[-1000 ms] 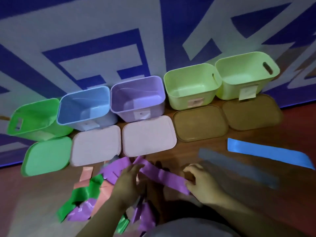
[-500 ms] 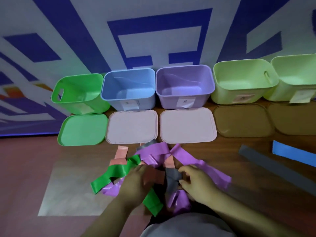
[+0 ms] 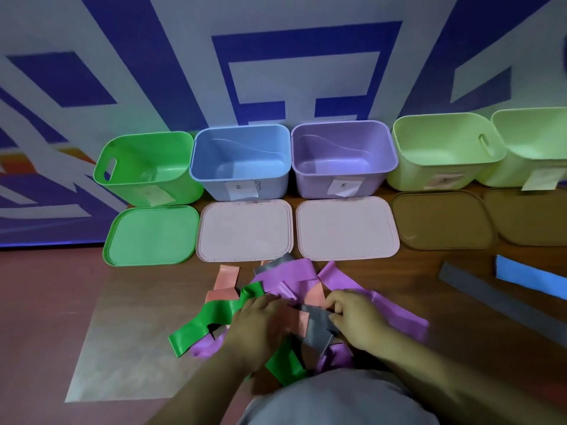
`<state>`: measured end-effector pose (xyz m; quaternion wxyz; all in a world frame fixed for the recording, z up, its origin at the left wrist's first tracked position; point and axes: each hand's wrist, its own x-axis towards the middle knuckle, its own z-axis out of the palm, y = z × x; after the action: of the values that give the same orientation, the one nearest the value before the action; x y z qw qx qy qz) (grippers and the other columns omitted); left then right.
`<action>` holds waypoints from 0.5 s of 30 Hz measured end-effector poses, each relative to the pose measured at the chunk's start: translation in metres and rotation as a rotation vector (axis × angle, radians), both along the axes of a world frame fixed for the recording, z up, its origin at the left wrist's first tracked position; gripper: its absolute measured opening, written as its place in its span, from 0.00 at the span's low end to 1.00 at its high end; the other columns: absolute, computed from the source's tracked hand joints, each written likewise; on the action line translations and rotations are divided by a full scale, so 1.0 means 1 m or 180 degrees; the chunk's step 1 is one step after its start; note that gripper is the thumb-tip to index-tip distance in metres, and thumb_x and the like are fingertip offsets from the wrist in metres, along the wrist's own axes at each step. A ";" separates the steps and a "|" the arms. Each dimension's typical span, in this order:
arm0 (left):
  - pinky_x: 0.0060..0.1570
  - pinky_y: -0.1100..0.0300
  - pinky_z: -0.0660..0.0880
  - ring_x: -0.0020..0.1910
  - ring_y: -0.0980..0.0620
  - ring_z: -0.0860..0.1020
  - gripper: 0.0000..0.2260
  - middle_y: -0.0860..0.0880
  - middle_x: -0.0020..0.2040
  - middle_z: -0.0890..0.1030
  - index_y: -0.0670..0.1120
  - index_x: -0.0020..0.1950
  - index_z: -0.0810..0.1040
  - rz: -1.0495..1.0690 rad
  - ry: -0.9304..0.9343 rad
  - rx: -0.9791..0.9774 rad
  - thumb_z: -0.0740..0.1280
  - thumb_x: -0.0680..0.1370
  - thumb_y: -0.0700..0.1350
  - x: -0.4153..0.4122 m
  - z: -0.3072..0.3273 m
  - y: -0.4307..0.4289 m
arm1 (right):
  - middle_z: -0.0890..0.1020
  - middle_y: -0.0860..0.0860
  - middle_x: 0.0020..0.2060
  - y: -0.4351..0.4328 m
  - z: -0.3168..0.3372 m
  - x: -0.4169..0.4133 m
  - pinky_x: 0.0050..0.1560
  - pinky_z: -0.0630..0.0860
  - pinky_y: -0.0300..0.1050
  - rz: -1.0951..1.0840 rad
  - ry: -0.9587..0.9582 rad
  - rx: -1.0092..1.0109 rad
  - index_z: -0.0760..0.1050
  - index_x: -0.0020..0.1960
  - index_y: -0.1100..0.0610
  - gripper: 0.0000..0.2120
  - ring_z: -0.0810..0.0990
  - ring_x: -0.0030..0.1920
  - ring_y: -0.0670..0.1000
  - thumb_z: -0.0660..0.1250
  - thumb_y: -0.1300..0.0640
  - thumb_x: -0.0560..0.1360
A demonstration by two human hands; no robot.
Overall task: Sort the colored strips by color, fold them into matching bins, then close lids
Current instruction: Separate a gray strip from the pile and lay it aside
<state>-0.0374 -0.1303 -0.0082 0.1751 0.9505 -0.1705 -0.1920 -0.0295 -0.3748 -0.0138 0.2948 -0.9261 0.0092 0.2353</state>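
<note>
- Beyond and to the left of the left hand (image 3: 257, 326), the green bin (image 3: 144, 167) is standing open, its bare inner floor showing. The green lid (image 3: 152, 236) is lying flat just in front of it.
- Straight beyond both hands, the blue bin (image 3: 241, 161) and the purple bin (image 3: 342, 154) are standing open side by side, inner floors showing, each carrying a paper label on its front. The left pink lid (image 3: 244, 230) and the right pink lid (image 3: 346, 228) are lying flat before them.
- Beyond and to the right of the right hand (image 3: 356, 320), the near pale bin (image 3: 441, 148) and the far pale bin (image 3: 534, 142) are standing open and touching. The brown lids (image 3: 441, 220) are lying in front of them.
- Left of the left hand, bare floor (image 3: 46, 332) is running out to the frame edge.
- Right of the right hand, the flat grey strip (image 3: 491, 299) and the blue strip (image 3: 530, 277) are lying side by side, well apart from the pile.
- The pile is lying under and around both hands, just short of the pink lids. The green strip (image 3: 208, 317) is curling out left of the left hand, the salmon strips (image 3: 227, 276) are lying beyond it, and the purple strips (image 3: 288, 271) are spreading beyond and right of the right hand.
- The left hand is lying over the pile with its fingers blurred, so I cannot tell its grip.
- The right hand is pinching the crumpled grey strip (image 3: 319, 329), which is lying between the two hands.
</note>
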 end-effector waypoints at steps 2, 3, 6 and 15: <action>0.61 0.52 0.71 0.63 0.47 0.72 0.25 0.55 0.68 0.73 0.59 0.71 0.70 0.0035 -0.0070 -0.0109 0.61 0.74 0.59 0.004 0.001 0.000 | 0.76 0.41 0.36 0.000 0.011 0.004 0.37 0.69 0.29 0.0060 -0.0040 0.0105 0.81 0.48 0.53 0.10 0.74 0.36 0.41 0.69 0.65 0.72; 0.62 0.52 0.71 0.64 0.47 0.72 0.25 0.55 0.68 0.73 0.59 0.71 0.70 0.0066 -0.0102 -0.0178 0.61 0.74 0.59 0.006 0.002 -0.001 | 0.78 0.42 0.38 -0.001 0.019 0.007 0.41 0.71 0.29 0.0093 -0.0083 0.0137 0.82 0.49 0.53 0.11 0.76 0.39 0.42 0.69 0.66 0.72; 0.69 0.54 0.65 0.69 0.49 0.68 0.27 0.54 0.71 0.71 0.57 0.74 0.66 0.0049 -0.0086 -0.0530 0.62 0.75 0.59 0.014 0.009 -0.009 | 0.82 0.42 0.40 -0.002 0.048 0.014 0.49 0.76 0.36 0.0159 -0.0139 0.0221 0.83 0.48 0.51 0.11 0.81 0.43 0.43 0.68 0.64 0.72; 0.51 0.63 0.75 0.44 0.63 0.78 0.19 0.60 0.50 0.79 0.62 0.66 0.68 0.0224 0.0811 -0.2148 0.67 0.79 0.46 0.029 0.057 -0.052 | 0.79 0.36 0.30 -0.029 0.152 0.027 0.34 0.66 0.28 -0.0128 -0.0463 0.0934 0.81 0.42 0.48 0.14 0.74 0.30 0.39 0.67 0.67 0.73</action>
<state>-0.0089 -0.1819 0.0490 0.5053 0.8129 -0.1682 -0.2357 -0.0025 -0.4034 0.1377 0.4314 -0.8873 -0.0281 0.1605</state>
